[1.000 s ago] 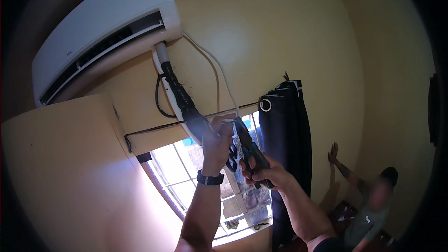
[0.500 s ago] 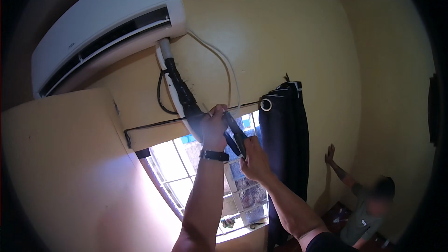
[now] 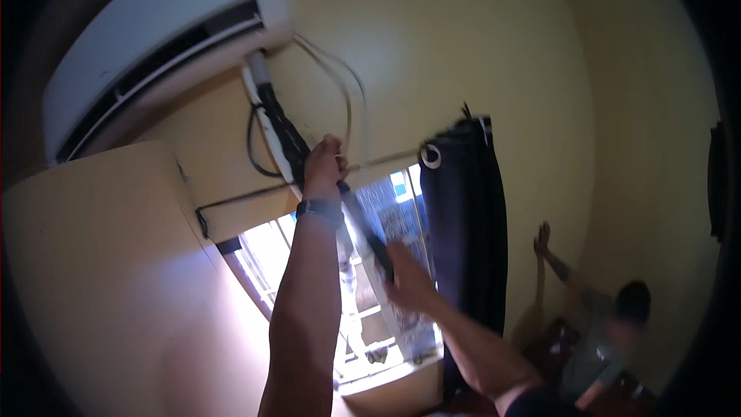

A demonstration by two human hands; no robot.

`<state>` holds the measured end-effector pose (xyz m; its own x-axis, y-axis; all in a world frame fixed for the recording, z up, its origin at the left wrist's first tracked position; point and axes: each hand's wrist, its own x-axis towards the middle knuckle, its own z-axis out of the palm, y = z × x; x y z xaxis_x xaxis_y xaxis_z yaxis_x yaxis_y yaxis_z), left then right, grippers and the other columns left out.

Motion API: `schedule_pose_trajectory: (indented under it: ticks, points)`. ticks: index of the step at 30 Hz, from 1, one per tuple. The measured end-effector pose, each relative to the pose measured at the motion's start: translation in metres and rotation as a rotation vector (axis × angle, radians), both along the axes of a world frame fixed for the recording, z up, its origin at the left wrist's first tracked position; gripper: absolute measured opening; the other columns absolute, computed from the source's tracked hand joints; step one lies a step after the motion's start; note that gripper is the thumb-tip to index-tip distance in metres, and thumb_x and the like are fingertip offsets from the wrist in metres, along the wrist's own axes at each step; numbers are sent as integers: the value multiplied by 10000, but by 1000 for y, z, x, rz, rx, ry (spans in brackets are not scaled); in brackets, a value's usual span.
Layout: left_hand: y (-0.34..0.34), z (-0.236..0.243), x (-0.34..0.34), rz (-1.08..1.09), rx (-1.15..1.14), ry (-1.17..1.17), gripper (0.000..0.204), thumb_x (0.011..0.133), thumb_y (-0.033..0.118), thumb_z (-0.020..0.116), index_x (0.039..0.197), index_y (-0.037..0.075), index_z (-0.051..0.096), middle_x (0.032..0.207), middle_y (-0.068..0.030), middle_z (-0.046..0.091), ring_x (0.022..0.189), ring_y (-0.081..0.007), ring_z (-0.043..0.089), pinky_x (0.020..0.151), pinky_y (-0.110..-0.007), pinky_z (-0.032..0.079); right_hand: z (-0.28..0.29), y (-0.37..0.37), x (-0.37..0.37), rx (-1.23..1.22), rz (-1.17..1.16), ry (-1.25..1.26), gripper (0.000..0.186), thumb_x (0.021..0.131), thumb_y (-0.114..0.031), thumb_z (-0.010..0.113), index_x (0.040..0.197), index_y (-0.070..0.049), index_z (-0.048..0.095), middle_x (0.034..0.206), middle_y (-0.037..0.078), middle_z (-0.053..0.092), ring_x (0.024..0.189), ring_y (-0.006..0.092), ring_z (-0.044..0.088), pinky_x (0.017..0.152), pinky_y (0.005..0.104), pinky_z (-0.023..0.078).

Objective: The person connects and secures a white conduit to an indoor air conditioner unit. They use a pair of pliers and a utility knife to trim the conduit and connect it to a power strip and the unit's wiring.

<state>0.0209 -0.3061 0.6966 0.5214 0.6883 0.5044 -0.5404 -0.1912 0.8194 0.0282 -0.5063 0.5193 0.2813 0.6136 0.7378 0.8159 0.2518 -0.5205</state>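
Note:
From under the white air conditioner (image 3: 174,46), a pipe bundle wrapped in black tape (image 3: 281,120) slopes down beside a white pipe (image 3: 263,117). My left hand (image 3: 326,168), with a watch (image 3: 319,210) at its wrist, is closed around the bundle where it reaches the window's top. A length of black tape (image 3: 364,225) stretches from there down to my right hand (image 3: 409,282), which is blurred but closed on its lower end. Both hands partly hide what they grip. Below the left hand, the bundle's further run is hard to make out against the glare.
Behind my hands is a bright barred window (image 3: 370,301). A dark curtain (image 3: 467,239) hangs at its right from a thin rod (image 3: 251,205). Thin cables (image 3: 359,81) hang from the unit. At lower right a person (image 3: 594,340) rests one hand against the wall.
My right hand has moved down from my left, and the tape between them is now longer and straighter. The whole view has shifted slightly, with some blur.

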Motion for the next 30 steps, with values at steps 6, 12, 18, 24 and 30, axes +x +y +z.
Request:
schedule_pose_trajectory:
  ticks: [6,12,18,24,30]
  points:
    - [-71,-39,-35,-254,172,-120,374,1048,366,587,1289,83,631,786,39,526,580,-59,453,501,-203,349,25,-40,23,97,92,275,267,801,63,574,1025,-75,533,891,41,469,794,134,486,697,320,433]
    - [-76,-63,-43,89,566,-133,306,1033,302,628,1247,85,660,735,42,547,568,-25,431,484,-191,284,32,-39,6,29,249,350,305,803,67,578,1079,-53,529,978,85,521,856,177,552,799,329,470]
    - [-93,-62,-57,-162,321,-134,400,1042,440,573,1209,88,664,690,18,546,510,-21,377,461,-188,254,20,-37,10,84,878,789,345,794,105,593,1076,-82,528,1001,54,549,883,150,566,780,327,487]
    - [-93,-57,-62,-20,600,-53,322,1059,352,568,1209,77,641,678,20,523,550,-24,388,485,-198,287,14,-36,24,70,1040,855,364,765,97,638,1066,-78,532,1070,81,565,891,179,586,754,327,495]
    - [-79,-61,-57,133,760,-152,204,1043,220,589,1113,45,667,671,19,535,558,-28,418,494,-210,309,11,-33,22,53,1057,871,373,743,81,669,1052,-81,539,1081,91,565,898,189,585,749,325,494]
